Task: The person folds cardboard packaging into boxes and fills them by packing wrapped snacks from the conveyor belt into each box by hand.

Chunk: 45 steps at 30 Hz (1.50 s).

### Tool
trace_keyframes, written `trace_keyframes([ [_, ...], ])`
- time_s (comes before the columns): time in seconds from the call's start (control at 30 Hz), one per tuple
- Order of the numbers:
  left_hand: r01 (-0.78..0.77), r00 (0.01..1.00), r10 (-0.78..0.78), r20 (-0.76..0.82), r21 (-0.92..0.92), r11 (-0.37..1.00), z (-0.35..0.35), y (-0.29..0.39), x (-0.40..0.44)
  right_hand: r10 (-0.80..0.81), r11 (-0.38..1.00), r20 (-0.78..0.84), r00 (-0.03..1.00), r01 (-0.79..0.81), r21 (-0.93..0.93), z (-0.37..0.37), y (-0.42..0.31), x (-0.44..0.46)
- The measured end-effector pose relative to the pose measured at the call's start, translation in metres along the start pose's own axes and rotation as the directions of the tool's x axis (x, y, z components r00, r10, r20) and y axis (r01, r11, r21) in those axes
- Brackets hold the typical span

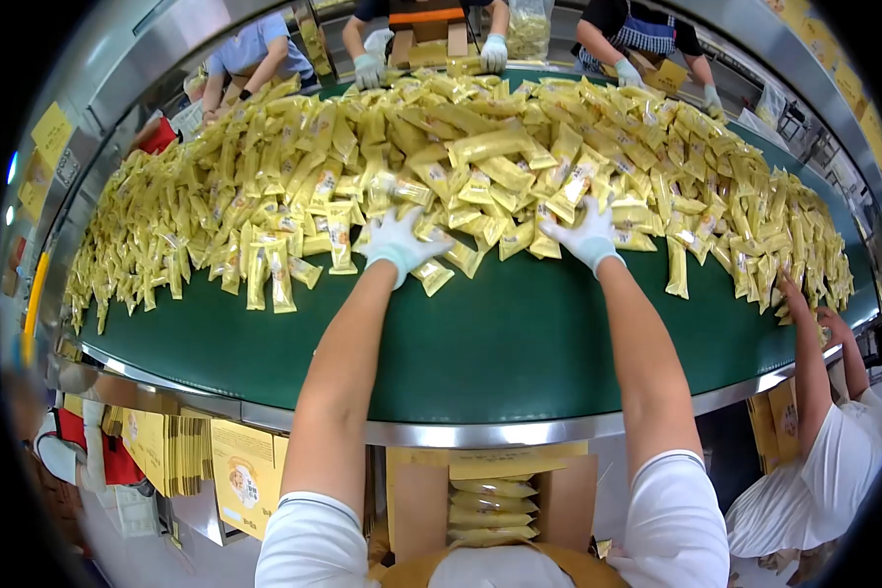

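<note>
A long heap of yellow wrapped snack packets (500, 147) covers the far part of a green conveyor belt (470, 343). My left hand (400, 245), in a white glove, reaches to the near edge of the heap with its fingers spread against several packets. To its right, my right hand (586, 237), gloved alike, is also spread, fingers among the packets at the edge. Neither hand is closed round a packet. Below my arms stands an open carton (421, 510) with a stack of yellow packets (492, 510) inside.
Co-workers' gloved hands (494, 53) are across the belt. At the right, a co-worker's bare hands (815, 312) touch packets. Flat printed cartons (250, 478) stand at the lower left. A metal rail (490, 433) runs along the belt's near side.
</note>
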<state>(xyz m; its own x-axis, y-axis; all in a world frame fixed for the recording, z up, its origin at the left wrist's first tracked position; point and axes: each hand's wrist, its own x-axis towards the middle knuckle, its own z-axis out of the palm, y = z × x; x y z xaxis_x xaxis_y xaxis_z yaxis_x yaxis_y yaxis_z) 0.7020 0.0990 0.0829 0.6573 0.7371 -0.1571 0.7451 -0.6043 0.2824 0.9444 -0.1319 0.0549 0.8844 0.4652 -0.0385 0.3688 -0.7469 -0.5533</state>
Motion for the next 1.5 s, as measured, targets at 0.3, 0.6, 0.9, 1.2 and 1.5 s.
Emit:
trace_keyframes([
  [0.3,-0.183,0.983,0.185,-0.016,0.11,0.977,0.02,0.023,-0.06,-0.076,0.992,-0.024,0.997,0.073,-0.106,0.028,-0.011,-0.058],
  [0.6,-0.477,0.876,0.477,-0.076,0.019,0.879,0.059,0.042,-0.156,-0.572,0.819,0.041,0.819,0.574,-0.032,0.019,0.004,-0.178],
  [0.9,-0.502,0.835,0.524,-0.167,0.158,0.85,0.052,-0.029,-0.206,-0.511,0.832,0.17,0.842,0.535,-0.149,-0.044,0.068,-0.222],
  [1.2,-0.689,0.706,0.705,-0.072,0.163,0.707,0.039,-0.067,-0.24,-0.516,0.857,0.089,0.852,0.513,0.053,-0.064,0.041,-0.224],
  [1.5,-0.711,0.702,0.71,0.054,0.011,0.703,0.009,-0.063,-0.234,-0.723,0.559,0.515,0.461,0.828,0.044,-0.005,-0.029,-0.216],
])
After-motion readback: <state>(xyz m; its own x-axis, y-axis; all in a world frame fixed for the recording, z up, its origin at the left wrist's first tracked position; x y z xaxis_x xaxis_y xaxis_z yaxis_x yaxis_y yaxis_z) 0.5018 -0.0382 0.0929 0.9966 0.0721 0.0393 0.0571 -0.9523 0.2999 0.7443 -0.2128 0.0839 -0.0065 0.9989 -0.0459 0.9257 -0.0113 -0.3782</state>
